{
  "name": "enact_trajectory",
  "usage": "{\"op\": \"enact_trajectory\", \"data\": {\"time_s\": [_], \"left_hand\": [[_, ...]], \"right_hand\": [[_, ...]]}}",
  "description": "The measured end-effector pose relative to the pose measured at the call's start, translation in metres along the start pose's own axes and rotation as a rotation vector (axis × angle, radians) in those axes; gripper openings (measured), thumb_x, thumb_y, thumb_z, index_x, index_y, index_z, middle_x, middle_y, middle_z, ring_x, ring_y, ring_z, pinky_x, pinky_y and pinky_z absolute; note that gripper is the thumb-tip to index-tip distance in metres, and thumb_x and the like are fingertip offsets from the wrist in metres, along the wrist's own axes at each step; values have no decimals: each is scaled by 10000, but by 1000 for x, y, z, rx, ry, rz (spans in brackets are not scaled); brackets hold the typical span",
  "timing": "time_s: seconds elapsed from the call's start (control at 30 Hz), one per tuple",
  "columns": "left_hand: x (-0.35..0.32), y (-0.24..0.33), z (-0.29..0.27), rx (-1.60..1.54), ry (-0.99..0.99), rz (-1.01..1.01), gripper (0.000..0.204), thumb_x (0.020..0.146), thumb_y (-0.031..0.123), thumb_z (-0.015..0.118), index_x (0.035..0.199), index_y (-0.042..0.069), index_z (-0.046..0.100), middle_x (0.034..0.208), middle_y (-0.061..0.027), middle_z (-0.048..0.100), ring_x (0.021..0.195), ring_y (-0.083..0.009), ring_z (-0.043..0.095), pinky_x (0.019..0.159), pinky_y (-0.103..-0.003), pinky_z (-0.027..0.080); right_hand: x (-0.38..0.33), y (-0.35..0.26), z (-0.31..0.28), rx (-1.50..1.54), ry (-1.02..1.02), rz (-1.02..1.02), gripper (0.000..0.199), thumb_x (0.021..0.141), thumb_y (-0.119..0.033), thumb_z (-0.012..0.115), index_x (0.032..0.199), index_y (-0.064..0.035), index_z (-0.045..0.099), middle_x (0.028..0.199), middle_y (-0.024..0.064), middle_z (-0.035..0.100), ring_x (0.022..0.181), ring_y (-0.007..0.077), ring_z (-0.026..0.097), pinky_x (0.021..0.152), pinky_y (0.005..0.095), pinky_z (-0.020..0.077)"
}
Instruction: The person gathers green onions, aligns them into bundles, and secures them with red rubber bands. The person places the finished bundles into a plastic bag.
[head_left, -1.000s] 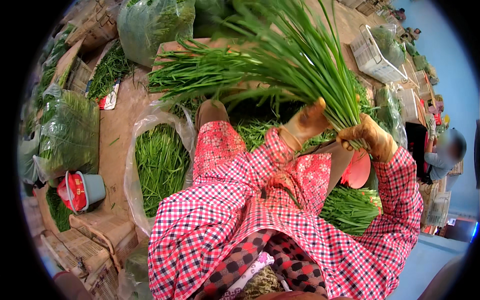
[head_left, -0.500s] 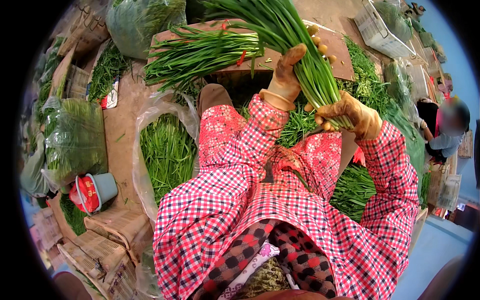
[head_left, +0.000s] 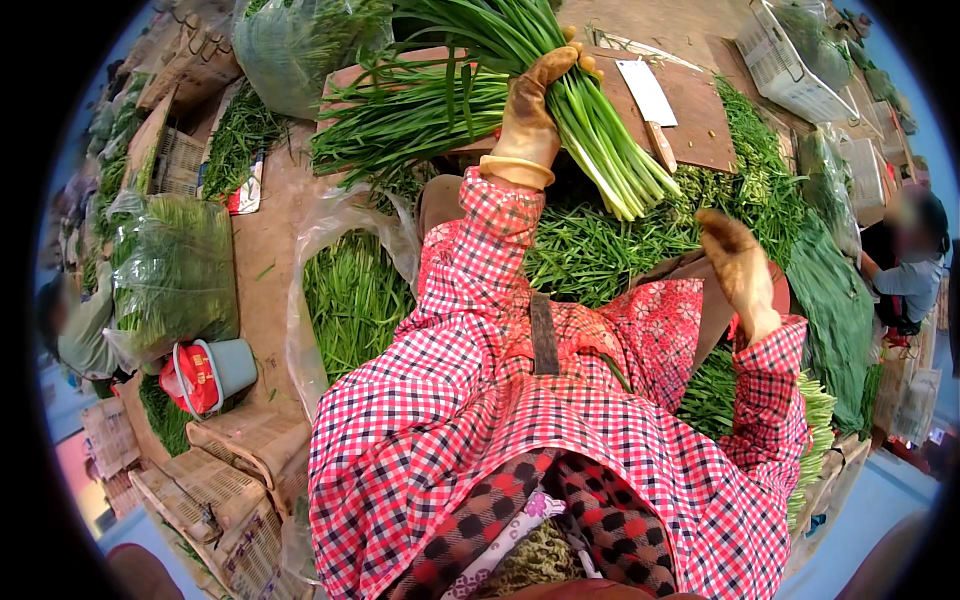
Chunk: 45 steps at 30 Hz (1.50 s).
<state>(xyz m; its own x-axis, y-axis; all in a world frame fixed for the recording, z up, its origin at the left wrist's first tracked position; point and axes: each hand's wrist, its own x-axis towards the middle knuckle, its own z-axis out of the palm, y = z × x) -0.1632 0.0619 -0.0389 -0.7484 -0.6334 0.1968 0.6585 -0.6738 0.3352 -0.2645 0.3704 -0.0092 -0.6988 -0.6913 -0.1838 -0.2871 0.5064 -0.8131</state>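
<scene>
My left hand (head_left: 530, 110), in a dirty tan glove, grips a thick bunch of green onions (head_left: 590, 140) near its pale stem ends, holding it over a wooden cutting board (head_left: 700, 110). The leafy tops stretch up and to the left. My right hand (head_left: 740, 265), also gloved, hangs free below the bunch with its fingers loosely curled and nothing in it. A cleaver (head_left: 650, 105) with a pale blade lies on the board just right of the bunch. Red checked sleeves cover both my arms.
Loose green onions (head_left: 600, 250) are heaped under the board. A clear plastic bag of greens (head_left: 350, 295) lies open at left, another bagged bundle (head_left: 175, 270) farther left beside a blue cup (head_left: 230, 365). White crates (head_left: 790, 65) stand at top right. A person (head_left: 905, 270) sits at right.
My right hand has let go of the bunch and dropped down to the right. My left hand has carried the bunch up and forward over the board, uncovering the cleaver.
</scene>
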Motion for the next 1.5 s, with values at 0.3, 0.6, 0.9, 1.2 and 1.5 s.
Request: {"op": "enact_trajectory", "data": {"time_s": [0.3, 0.6, 0.9, 1.2, 1.5], "left_hand": [[35, 47, 3, 351, 130, 311, 388, 927, 247, 632, 1252, 39, 589, 1010, -122, 691, 913, -233, 667, 829, -356, 551], [50, 127, -26, 96, 170, 362, 310, 865, 263, 683, 1082, 42, 673, 1081, -91, 681, 964, -260, 645, 880, -372, 526], [-3, 131, -119, 18, 480, 216, 219, 850, 142, 655, 1045, 46, 682, 1092, -144, 692, 1007, -319, 647, 928, -513, 511], [-6, 133, -155, 269, 696, 367, 308, 845, 218, 667, 1128, 96, 670, 1183, -80, 649, 986, -297, 644, 907, -491, 509], [-35, 147, -157, 1848, 685, 54, 787, 666, -140, 717, 1360, 185, 537, 814, -38, 626, 622, -121, 537, 719, -260, 516]], "right_hand": [[93, -137, 126, -600, 446, -869, 1005, 679, -400, 845, 1459, -45, 320, 1324, 248, 527, 1241, 428, 497, 1005, 487, 444], [171, -172, 141, -713, 147, -894, 450, 838, 13, 538, 1262, -103, 438, 1033, 207, 660, 891, 396, 654, 701, 491, 531], [213, -85, 163, -695, -221, -874, 528, 772, 20, 598, 1284, -65, 500, 993, 214, 668, 902, 383, 663, 732, 447, 541], [204, -107, 163, -461, -582, -488, 409, 850, -66, 690, 1235, -6, 564, 864, 128, 680, 733, 203, 659, 592, 334, 509], [233, -114, 148, -333, -889, -240, 433, 798, -37, 695, 1215, 0, 585, 804, 41, 670, 571, 85, 611, 502, 252, 500]]}}
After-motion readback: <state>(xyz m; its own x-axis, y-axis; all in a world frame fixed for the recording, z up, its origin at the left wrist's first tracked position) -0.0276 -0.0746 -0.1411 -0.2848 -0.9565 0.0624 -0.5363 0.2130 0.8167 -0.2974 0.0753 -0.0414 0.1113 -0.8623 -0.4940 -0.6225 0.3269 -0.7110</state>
